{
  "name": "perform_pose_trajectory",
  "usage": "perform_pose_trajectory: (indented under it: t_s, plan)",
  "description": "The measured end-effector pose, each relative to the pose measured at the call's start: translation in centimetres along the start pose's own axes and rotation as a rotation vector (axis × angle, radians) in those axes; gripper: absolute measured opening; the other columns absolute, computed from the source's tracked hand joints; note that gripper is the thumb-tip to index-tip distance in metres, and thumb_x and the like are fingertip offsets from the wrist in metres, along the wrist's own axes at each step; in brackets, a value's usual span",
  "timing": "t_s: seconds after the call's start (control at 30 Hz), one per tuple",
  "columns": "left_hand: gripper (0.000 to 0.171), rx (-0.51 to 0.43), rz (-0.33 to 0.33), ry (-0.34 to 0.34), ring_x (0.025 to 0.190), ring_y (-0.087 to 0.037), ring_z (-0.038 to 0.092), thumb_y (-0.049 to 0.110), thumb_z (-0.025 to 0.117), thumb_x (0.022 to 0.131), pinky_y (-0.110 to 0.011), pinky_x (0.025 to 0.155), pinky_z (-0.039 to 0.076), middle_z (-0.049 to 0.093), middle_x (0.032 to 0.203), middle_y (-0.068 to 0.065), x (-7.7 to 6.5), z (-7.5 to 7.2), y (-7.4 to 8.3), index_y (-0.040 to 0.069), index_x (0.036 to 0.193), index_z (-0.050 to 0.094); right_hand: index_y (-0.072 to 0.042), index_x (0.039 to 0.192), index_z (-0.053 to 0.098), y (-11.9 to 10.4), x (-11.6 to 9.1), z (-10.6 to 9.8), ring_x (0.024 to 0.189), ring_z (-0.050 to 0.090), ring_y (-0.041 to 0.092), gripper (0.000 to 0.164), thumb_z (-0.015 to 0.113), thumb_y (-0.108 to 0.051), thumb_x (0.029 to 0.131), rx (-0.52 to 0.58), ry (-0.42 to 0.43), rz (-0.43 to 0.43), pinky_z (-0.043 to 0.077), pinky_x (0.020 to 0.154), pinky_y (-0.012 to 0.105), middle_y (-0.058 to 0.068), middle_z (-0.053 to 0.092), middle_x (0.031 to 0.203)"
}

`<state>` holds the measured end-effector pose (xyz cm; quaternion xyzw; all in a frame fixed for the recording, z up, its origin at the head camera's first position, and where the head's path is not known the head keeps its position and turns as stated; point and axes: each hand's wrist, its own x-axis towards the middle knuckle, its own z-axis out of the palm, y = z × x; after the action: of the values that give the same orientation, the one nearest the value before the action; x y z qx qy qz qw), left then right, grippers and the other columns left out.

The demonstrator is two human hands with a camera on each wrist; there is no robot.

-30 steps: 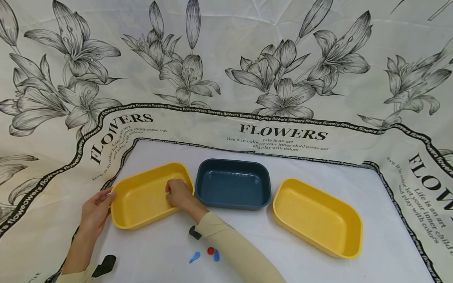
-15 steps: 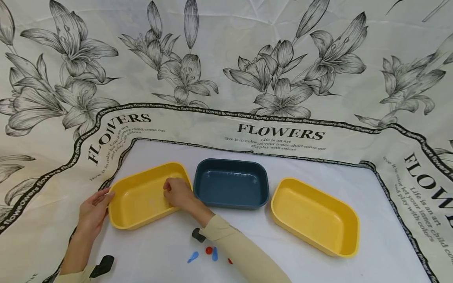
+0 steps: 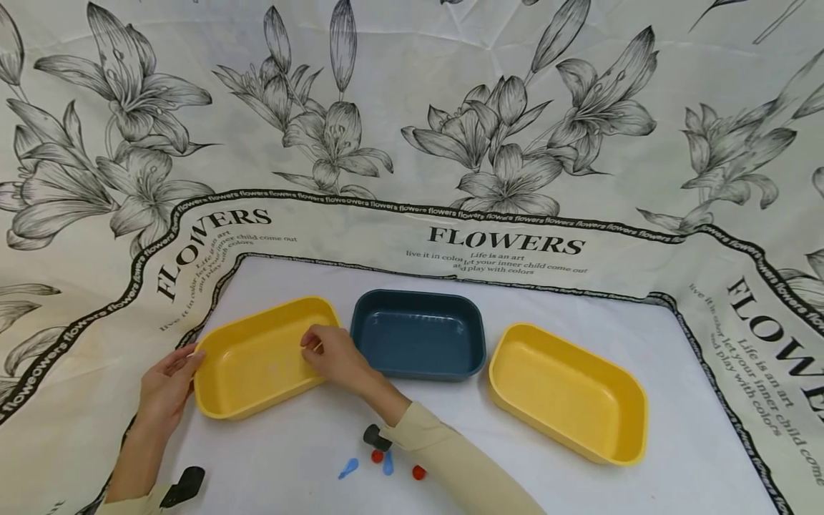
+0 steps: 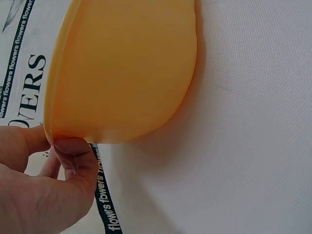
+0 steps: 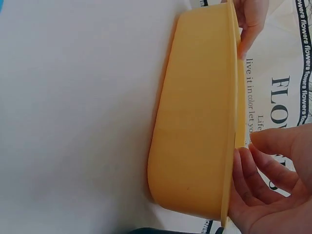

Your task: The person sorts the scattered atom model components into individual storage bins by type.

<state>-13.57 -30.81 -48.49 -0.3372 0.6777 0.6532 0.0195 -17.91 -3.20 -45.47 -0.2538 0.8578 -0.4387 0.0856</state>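
Observation:
A rectangular yellow tray point(image 3: 257, 365) stands at the left of the table, slightly angled, with its bare inside showing. My left hand point(image 3: 161, 390) pinches its left end at the rim; the left wrist view shows the thumb against the outer wall. Over the right end of the same tray, my right hand point(image 3: 335, 361) reaches in past the rim. Its fingers point(image 5: 251, 170) are loosely bent, thumb tip close to the index finger, and nothing shows between them.
Beside it stand a dark blue tray point(image 3: 418, 343) and another yellow tray point(image 3: 573, 393). Near the right sleeve lie two red balls point(image 3: 419, 472) and two blue drop-shaped pieces point(image 3: 348, 468). Flower-printed cloth point(image 3: 341, 143) rises behind the white table point(image 3: 270, 458).
My right hand's fingers have loosened from a tighter curl, and its forearm has shifted right. A second red ball has come out from behind the sleeve. My left hand keeps its grip.

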Motion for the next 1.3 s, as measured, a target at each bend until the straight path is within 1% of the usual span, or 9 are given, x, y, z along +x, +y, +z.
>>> perform_pose_trajectory:
  t_s: [0.17,0.37,0.5,0.6,0.8,1.03,1.23,1.3]
  plan:
    - [0.067,-0.018,0.007,-0.003,0.085,-0.004,0.054,0.039,0.07,0.083,-0.013,0.067,0.05,0.049,0.107,0.005,0.1,0.0,-0.1,0.014,0.14,0.045,-0.002,0.097,0.065,0.1,-0.8,-0.4,0.076,0.059,0.007,0.009,0.063,-0.007,0.089,0.039,0.043,-0.038,0.047,0.069,0.012,0.003,0.065,0.088]
    - [0.064,-0.043,0.01,-0.009,0.084,-0.004,0.054,0.038,0.07,0.082,-0.013,0.067,0.05,0.05,0.105,0.006,0.0,0.0,-0.1,0.014,0.137,0.047,-0.002,0.096,0.065,0.3,-1.9,-1.0,0.076,0.058,0.007,0.009,0.064,-0.006,0.088,0.082,0.093,-0.08,0.049,0.071,0.013,0.003,0.064,0.087]
    - [0.065,-0.04,0.014,-0.012,0.085,-0.005,0.053,0.039,0.07,0.082,-0.013,0.067,0.05,0.049,0.106,0.006,-0.2,0.0,0.0,0.014,0.138,0.047,-0.001,0.097,0.064,0.3,-2.8,-1.7,0.077,0.058,0.008,0.01,0.064,-0.006,0.088,0.145,0.113,-0.063,0.051,0.073,0.017,0.004,0.064,0.087]
    - [0.065,-0.035,0.015,-0.011,0.085,-0.004,0.053,0.039,0.069,0.083,-0.013,0.067,0.05,0.049,0.106,0.006,-0.2,0.0,0.0,0.014,0.139,0.046,-0.002,0.097,0.065,0.2,-3.4,-2.1,0.079,0.058,0.01,0.01,0.065,-0.006,0.088,0.167,0.128,-0.048,0.051,0.074,0.02,0.005,0.064,0.089]
    - [0.065,-0.028,0.015,-0.015,0.086,-0.004,0.053,0.038,0.069,0.083,-0.012,0.067,0.05,0.049,0.106,0.006,-0.3,0.0,0.0,0.014,0.139,0.046,-0.003,0.098,0.065,0.3,-4.7,-2.9,0.078,0.058,0.011,0.011,0.066,-0.008,0.088,0.177,0.146,-0.035,0.051,0.074,0.019,0.003,0.064,0.088]
    - [0.068,-0.003,0.004,-0.006,0.088,-0.004,0.053,0.04,0.068,0.083,-0.012,0.067,0.05,0.048,0.109,0.006,-0.3,-0.1,0.0,0.015,0.141,0.043,-0.005,0.101,0.065,0.8,-6.5,-3.7,0.082,0.059,0.013,0.014,0.066,-0.01,0.089,0.204,0.156,-0.007,0.053,0.077,0.027,0.002,0.064,0.092]
    - [0.069,-0.005,-0.015,-0.007,0.089,-0.004,0.053,0.04,0.069,0.084,-0.011,0.066,0.049,0.048,0.109,0.007,-0.3,0.0,0.1,0.015,0.143,0.042,-0.007,0.101,0.065,1.2,-7.7,-4.4,0.085,0.06,0.015,0.013,0.067,-0.011,0.089,0.201,0.175,0.012,0.053,0.078,0.03,0.0,0.064,0.094]
    - [0.072,-0.007,-0.013,-0.012,0.09,-0.005,0.052,0.041,0.069,0.082,-0.011,0.066,0.049,0.048,0.109,0.006,-0.3,-0.1,0.0,0.015,0.143,0.041,-0.007,0.101,0.065,1.4,-8.0,-4.6,0.085,0.061,0.016,0.013,0.067,-0.011,0.089,0.208,0.176,0.016,0.053,0.078,0.03,0.0,0.064,0.094]
